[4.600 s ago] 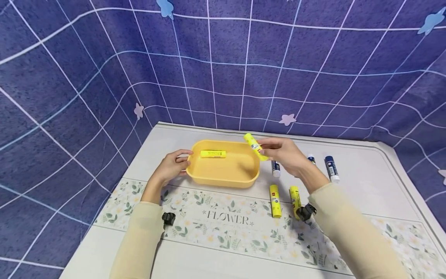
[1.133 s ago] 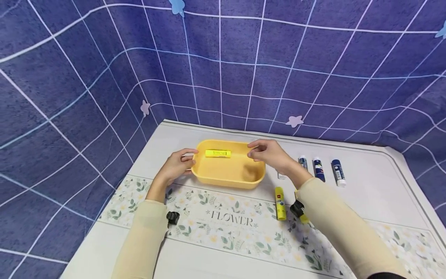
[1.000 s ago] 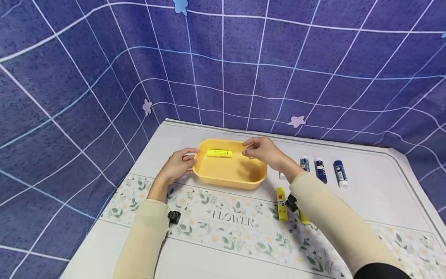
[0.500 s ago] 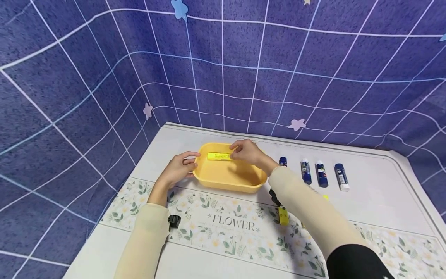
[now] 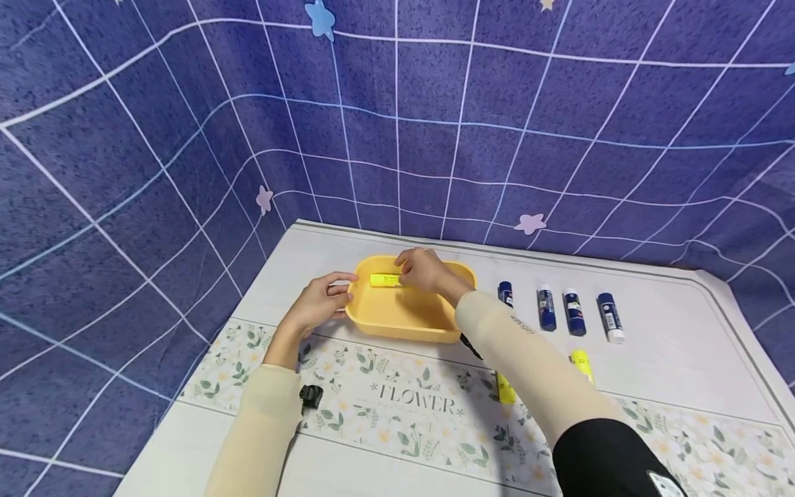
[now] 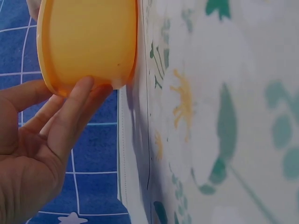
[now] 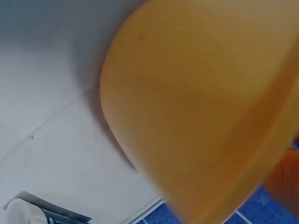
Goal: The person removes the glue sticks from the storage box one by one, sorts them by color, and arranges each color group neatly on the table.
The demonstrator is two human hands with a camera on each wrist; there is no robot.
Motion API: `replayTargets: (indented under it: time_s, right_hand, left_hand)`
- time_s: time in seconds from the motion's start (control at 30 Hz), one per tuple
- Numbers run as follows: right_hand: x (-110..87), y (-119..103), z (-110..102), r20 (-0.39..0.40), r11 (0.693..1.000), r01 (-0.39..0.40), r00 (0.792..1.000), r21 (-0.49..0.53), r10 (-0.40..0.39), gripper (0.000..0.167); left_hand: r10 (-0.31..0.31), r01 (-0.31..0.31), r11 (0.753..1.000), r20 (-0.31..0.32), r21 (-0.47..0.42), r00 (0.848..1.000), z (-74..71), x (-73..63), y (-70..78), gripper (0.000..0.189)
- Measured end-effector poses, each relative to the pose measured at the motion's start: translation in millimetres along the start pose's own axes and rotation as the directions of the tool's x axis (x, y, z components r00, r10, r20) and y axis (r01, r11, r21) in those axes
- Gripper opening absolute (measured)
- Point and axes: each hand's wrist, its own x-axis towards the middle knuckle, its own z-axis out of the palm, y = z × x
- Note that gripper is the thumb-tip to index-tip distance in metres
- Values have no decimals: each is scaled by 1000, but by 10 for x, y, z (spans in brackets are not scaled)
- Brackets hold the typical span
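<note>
A yellow plastic tray (image 5: pixel 404 335) stands on the table with a yellow glue stick (image 5: pixel 384 280) lying inside by its back wall. My left hand (image 5: pixel 315 304) holds the tray's left end; the left wrist view shows the thumb at the rim and fingers (image 6: pixel 77 105) against the outer wall. Reaching over the tray's right side, my right hand (image 5: pixel 425 269) has its curled fingers around the right end of the glue stick, which they hide. The tray's wall fills much of the right wrist view.
Several blue-and-white glue sticks (image 5: pixel 574 312) lie in a row on the right of the white table (image 5: pixel 348 455). Yellow glue sticks (image 5: pixel 582 366) lie nearer, partly behind my right sleeve (image 5: pixel 534 373). A blue grid-patterned curtain (image 5: pixel 435 138) closes off the back and left.
Earlier my right hand held a yellow glue stick above the tray's right rim; that hand then came back without it and moved left to the stick inside. My left hand stays on the tray.
</note>
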Motion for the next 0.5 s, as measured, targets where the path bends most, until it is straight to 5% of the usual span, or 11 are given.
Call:
replayTargets:
  time_s: [0.27,0.5]
  right_hand:
    - [3,-14,130,6,984,13,1000,-180,-13,41]
    - [-25,-26,216,-29,943,6,999,-331,-16,19]
  left_hand:
    - [17,-17,1000,21,15,1000,-6,7,26,47]
    - [12,-13,1000,27,6,1000,7,5,49,47]
